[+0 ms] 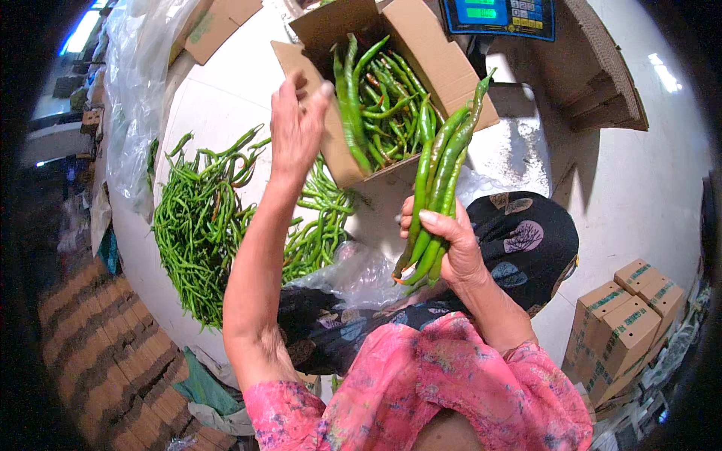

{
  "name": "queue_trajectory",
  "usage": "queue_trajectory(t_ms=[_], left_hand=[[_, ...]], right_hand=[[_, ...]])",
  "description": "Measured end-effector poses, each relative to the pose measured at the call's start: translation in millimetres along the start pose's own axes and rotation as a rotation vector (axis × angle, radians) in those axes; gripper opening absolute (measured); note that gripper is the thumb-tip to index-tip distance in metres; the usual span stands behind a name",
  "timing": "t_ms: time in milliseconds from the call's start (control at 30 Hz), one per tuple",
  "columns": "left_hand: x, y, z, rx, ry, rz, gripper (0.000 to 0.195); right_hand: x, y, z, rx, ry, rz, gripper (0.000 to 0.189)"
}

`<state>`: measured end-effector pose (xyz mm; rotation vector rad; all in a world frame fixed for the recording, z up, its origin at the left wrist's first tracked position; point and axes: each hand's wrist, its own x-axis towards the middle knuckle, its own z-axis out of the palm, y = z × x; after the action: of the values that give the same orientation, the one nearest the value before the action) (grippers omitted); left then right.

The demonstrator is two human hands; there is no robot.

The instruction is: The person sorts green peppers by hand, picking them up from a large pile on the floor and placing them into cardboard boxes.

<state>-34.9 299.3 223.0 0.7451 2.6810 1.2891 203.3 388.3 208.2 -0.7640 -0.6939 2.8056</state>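
Note:
My right hand (451,237) grips a bunch of long green chili peppers (437,175). The bunch tilts up and to the right, and one pepper in it is partly dark brown. Beside the left flap of an open cardboard box (428,51) is my left hand (299,124), slightly blurred. Its fingers are apart and nothing shows in them. Inside the box lie many long green chili peppers (389,107), some with red patches. A few larger ones lean along the box's left side.
A large heap of thin green chili peppers (197,225) covers the floor at left, and a smaller pile (324,220) lies behind my left forearm. A digital scale display (502,17) stands beyond the box. Packed cartons (620,327) are stacked at right; clear plastic sheeting (135,84) hangs at left.

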Motion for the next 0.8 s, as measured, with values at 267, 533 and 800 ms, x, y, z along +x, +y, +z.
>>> queue_trajectory(t_ms=[267, 533, 800], left_hand=[[-92.1, 52.5, 5.3, -0.514, -0.715, -0.385, 0.031], [-94.5, 32.5, -20.5, -0.477, -0.672, -0.437, 0.029], [-101.4, 8.9, -27.7, -0.722, -0.383, -0.570, 0.028]], right_hand=[[1.8, 11.0, 2.8, -0.167, -0.004, -0.115, 0.053], [-1.9, 4.5, 0.7, -0.131, 0.098, -0.008, 0.043], [-6.2, -0.2, 1.3, -0.036, -0.068, 0.116, 0.045]])
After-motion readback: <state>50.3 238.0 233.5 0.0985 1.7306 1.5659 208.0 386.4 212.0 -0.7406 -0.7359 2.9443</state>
